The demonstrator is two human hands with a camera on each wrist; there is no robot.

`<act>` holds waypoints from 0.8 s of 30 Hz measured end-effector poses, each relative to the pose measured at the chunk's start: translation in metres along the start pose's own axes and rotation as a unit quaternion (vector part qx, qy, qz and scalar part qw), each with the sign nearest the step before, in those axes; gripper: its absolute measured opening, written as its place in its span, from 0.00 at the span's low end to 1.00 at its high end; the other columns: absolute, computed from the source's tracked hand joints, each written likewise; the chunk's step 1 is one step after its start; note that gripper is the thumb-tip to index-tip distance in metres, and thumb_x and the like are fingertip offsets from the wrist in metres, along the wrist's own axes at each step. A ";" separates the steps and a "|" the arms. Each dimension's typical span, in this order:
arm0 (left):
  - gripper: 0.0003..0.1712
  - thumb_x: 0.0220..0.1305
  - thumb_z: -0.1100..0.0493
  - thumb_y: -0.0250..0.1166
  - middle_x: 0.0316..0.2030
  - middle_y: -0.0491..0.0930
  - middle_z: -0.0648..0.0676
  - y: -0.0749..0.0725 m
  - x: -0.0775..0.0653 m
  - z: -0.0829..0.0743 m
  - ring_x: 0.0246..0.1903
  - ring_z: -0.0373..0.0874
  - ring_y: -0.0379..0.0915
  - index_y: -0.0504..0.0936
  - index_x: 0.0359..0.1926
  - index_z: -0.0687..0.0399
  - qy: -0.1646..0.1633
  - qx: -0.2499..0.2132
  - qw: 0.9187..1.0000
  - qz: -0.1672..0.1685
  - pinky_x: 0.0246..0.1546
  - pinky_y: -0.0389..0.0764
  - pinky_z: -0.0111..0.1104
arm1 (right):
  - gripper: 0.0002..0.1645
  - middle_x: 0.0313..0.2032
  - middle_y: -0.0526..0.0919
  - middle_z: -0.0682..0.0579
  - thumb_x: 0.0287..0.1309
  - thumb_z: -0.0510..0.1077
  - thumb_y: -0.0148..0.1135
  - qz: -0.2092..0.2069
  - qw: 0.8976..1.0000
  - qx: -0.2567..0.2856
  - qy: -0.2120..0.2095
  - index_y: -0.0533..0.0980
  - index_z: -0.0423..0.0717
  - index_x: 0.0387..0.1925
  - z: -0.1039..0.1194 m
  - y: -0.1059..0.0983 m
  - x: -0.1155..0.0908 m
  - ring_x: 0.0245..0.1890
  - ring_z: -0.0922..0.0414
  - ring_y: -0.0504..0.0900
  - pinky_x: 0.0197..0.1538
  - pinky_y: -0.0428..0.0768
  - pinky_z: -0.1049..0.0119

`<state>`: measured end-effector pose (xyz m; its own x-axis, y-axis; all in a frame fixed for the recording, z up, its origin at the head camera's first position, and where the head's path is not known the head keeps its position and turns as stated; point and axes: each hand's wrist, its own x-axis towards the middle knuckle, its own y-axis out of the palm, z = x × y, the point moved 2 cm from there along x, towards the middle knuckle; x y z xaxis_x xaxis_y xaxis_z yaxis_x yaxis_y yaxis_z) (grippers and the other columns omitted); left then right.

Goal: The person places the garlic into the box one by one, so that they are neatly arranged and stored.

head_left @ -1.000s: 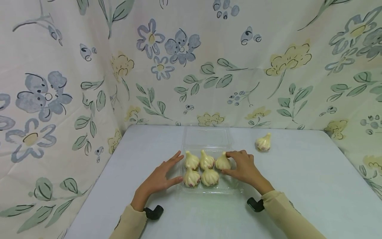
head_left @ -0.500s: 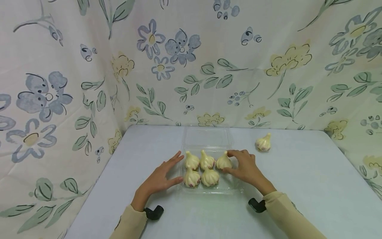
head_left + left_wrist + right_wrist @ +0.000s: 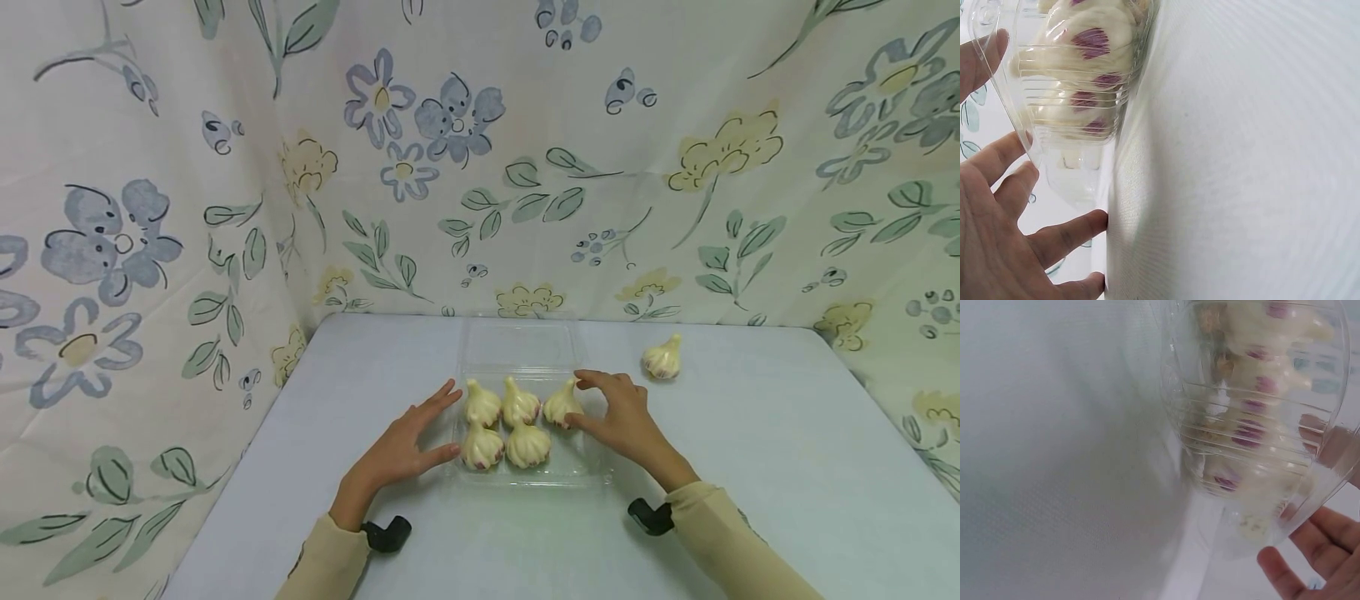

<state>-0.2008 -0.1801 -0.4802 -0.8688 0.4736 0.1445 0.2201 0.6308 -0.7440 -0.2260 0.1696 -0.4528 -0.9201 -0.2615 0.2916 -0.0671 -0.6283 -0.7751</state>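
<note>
A clear plastic clamshell box [image 3: 577,467] lies with its lid folded back, several garlic bulbs in its tray. Two bulbs stand in the front row, and three, including the right-hand garlic bulb [image 3: 558,407], form the back row. My right hand [image 3: 628,423] is at that bulb, fingers parted, thumb overlapping its lower right side and index finger near its stem; contact is unclear. At the tray's left wall my left hand [image 3: 401,442] rests with fingers spread; in the left wrist view its fingertips touch the plastic rim [image 3: 1007,100]. The right wrist view shows right fingers [image 3: 1325,540] at the opposite wall.
Another garlic bulb [image 3: 662,358] lies on the white table [image 3: 750,450] at the back right. The transparent lid [image 3: 519,343] extends towards the table's back edge. A floral curtain [image 3: 480,167] hangs behind and at the sides.
My right hand has shifted slightly right, its fingers loosening from the back-right garlic bulb. That bulb moved a little right, then stayed in the tray. The left hand has not moved.
</note>
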 end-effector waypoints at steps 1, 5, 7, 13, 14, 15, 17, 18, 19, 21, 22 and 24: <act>0.46 0.67 0.40 0.66 0.82 0.48 0.46 0.000 0.000 0.000 0.80 0.55 0.49 0.58 0.80 0.41 0.000 0.000 1.000 0.000 0.73 0.48 0.70 | 0.39 0.52 0.87 0.45 0.51 0.48 0.79 -0.001 1.000 0.002 0.001 0.75 0.42 0.64 0.000 -0.001 0.000 0.54 0.42 0.75 0.51 0.62 0.45; 0.45 0.67 0.40 0.66 0.82 0.48 0.46 0.000 0.000 0.001 0.80 0.55 0.49 0.58 0.80 0.41 0.002 0.001 1.000 0.000 0.72 0.49 0.71 | 0.38 0.52 0.86 0.43 0.52 0.46 0.79 -0.010 1.000 0.016 0.000 0.75 0.43 0.64 -0.001 -0.002 -0.002 0.54 0.40 0.75 0.52 0.60 0.46; 0.46 0.67 0.40 0.66 0.82 0.48 0.45 0.000 0.000 0.002 0.80 0.55 0.49 0.58 0.80 0.41 0.001 0.001 1.000 0.000 0.73 0.49 0.71 | 0.37 0.52 0.87 0.42 0.51 0.45 0.79 -0.021 1.000 0.022 -0.007 0.76 0.43 0.63 -0.002 -0.002 -0.002 0.53 0.39 0.75 0.52 0.60 0.45; 0.46 0.66 0.39 0.66 0.82 0.48 0.45 0.001 0.000 0.002 0.80 0.54 0.49 0.58 0.80 0.40 -0.002 0.003 1.000 0.001 0.73 0.48 0.70 | 0.35 0.50 0.87 0.40 0.50 0.43 0.79 -0.061 0.997 0.036 -0.022 0.78 0.41 0.60 -0.009 -0.005 -0.004 0.52 0.39 0.77 0.55 0.62 0.40; 0.46 0.66 0.38 0.66 0.82 0.48 0.45 0.001 0.001 0.002 0.80 0.54 0.49 0.58 0.80 0.40 -0.003 0.003 1.000 0.002 0.73 0.48 0.70 | 0.34 0.50 0.87 0.40 0.50 0.43 0.79 -0.067 0.997 0.040 -0.021 0.78 0.41 0.60 -0.011 -0.005 -0.004 0.52 0.40 0.78 0.56 0.63 0.39; 0.46 0.66 0.38 0.66 0.82 0.48 0.44 0.001 0.001 0.002 0.80 0.54 0.49 0.58 0.80 0.40 -0.003 0.002 1.000 0.002 0.73 0.48 0.70 | 0.34 0.50 0.87 0.40 0.50 0.42 0.79 -0.073 0.996 0.045 -0.020 0.78 0.41 0.59 -0.013 -0.006 -0.004 0.53 0.40 0.78 0.57 0.63 0.38; 0.46 0.66 0.38 0.66 0.82 0.48 0.44 0.001 0.001 0.002 0.80 0.54 0.49 0.58 0.80 0.40 -0.004 0.001 1.000 0.001 0.73 0.48 0.70 | 0.33 0.50 0.87 0.40 0.51 0.41 0.79 -0.084 0.995 0.053 -0.018 0.78 0.39 0.59 -0.016 -0.007 -0.005 0.53 0.40 0.79 0.58 0.66 0.37; 0.46 0.66 0.39 0.66 0.82 0.48 0.45 0.001 0.001 0.002 0.80 0.54 0.49 0.58 0.80 0.40 -0.003 0.002 1.000 0.001 0.73 0.48 0.71 | 0.33 0.50 0.87 0.39 0.51 0.40 0.79 -0.089 0.994 0.057 -0.017 0.78 0.38 0.58 -0.018 -0.007 -0.005 0.53 0.39 0.80 0.58 0.68 0.37; 0.46 0.67 0.39 0.66 0.82 0.48 0.45 0.001 0.001 0.002 0.80 0.54 0.49 0.58 0.80 0.40 -0.002 0.002 1.000 0.001 0.73 0.48 0.71 | 0.33 0.50 0.87 0.39 0.51 0.40 0.79 -0.094 0.994 0.057 -0.016 0.78 0.38 0.58 -0.020 -0.008 -0.005 0.53 0.39 0.80 0.58 0.70 0.38; 0.46 0.67 0.39 0.66 0.82 0.48 0.45 0.001 0.001 0.002 0.80 0.54 0.49 0.58 0.80 0.40 -0.001 0.003 1.000 0.000 0.73 0.48 0.71 | 0.32 0.50 0.87 0.39 0.51 0.40 0.78 -0.101 0.993 0.059 -0.011 0.78 0.37 0.59 -0.024 -0.008 -0.006 0.53 0.39 0.81 0.56 0.73 0.38; 0.46 0.67 0.39 0.66 0.82 0.48 0.45 0.001 0.001 0.002 0.80 0.54 0.49 0.58 0.80 0.40 -0.001 0.002 1.000 0.000 0.73 0.48 0.70 | 0.32 0.50 0.87 0.39 0.52 0.40 0.78 -0.103 0.993 0.062 -0.007 0.78 0.37 0.59 -0.025 -0.008 -0.006 0.53 0.38 0.81 0.55 0.75 0.39; 0.46 0.67 0.39 0.65 0.82 0.47 0.45 0.001 0.001 0.002 0.80 0.53 0.49 0.58 0.80 0.39 -0.001 0.003 1.000 0.001 0.73 0.48 0.70 | 0.33 0.50 0.87 0.39 0.53 0.40 0.78 -0.105 0.992 0.064 0.005 0.77 0.38 0.60 -0.028 -0.009 -0.007 0.53 0.38 0.81 0.55 0.75 0.38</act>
<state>-0.2020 -0.1801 -0.4823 -0.8696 0.4734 0.1406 0.2196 0.6258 -0.7484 -0.2296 0.1979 -0.4638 -0.8947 -0.1074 0.4335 -0.2091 -0.7569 -0.6192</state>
